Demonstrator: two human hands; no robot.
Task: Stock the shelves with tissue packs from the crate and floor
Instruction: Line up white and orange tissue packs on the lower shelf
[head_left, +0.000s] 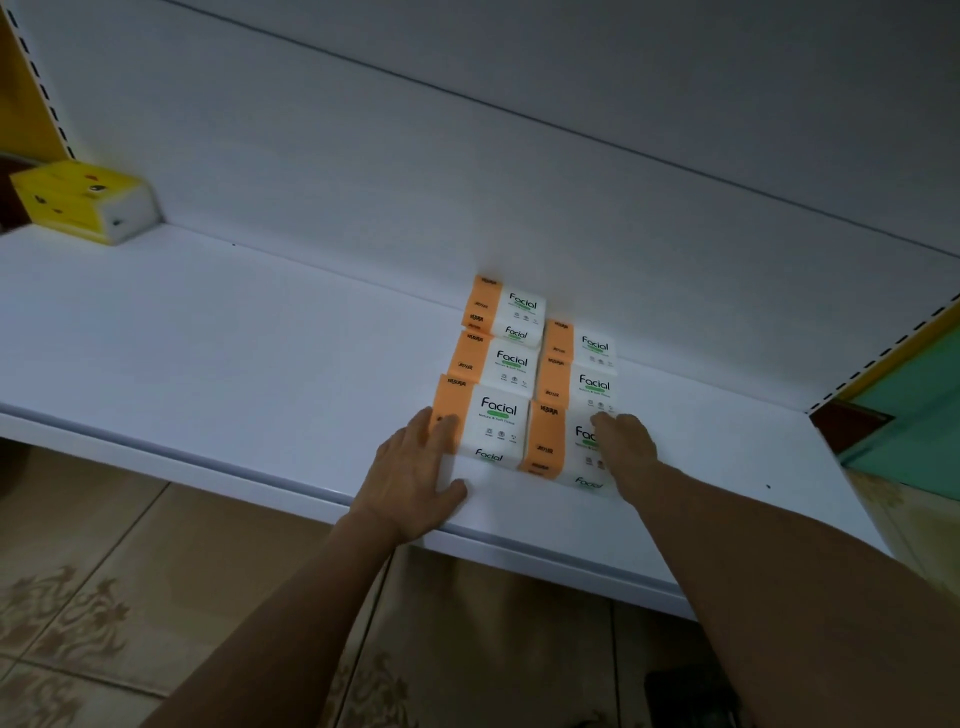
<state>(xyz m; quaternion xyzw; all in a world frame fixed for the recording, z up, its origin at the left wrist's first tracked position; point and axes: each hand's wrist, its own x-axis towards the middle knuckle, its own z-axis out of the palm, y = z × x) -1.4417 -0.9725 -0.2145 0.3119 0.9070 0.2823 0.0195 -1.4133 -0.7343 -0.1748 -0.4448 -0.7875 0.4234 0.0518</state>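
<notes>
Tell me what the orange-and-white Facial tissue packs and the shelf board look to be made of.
Facial tissue packs: seemingly thin printed plastic film over soft paper; the corners look rounded and pillowy. Shelf board: probably painted metal, smooth matte white; flat, seamless, with a rolled front lip.

Left hand (415, 470): palm down, fingers straight, pointing far, thumb splayed right.
Right hand (626, 441): palm down, fingers extended far and slightly left.
Forearms: bare, outstretched from the near side, converging.

right hand (626, 444) covering lettering on the front right pack (545, 441), yellow pack (83, 200) showing blurred at left, dark object (685, 696) running off below
</notes>
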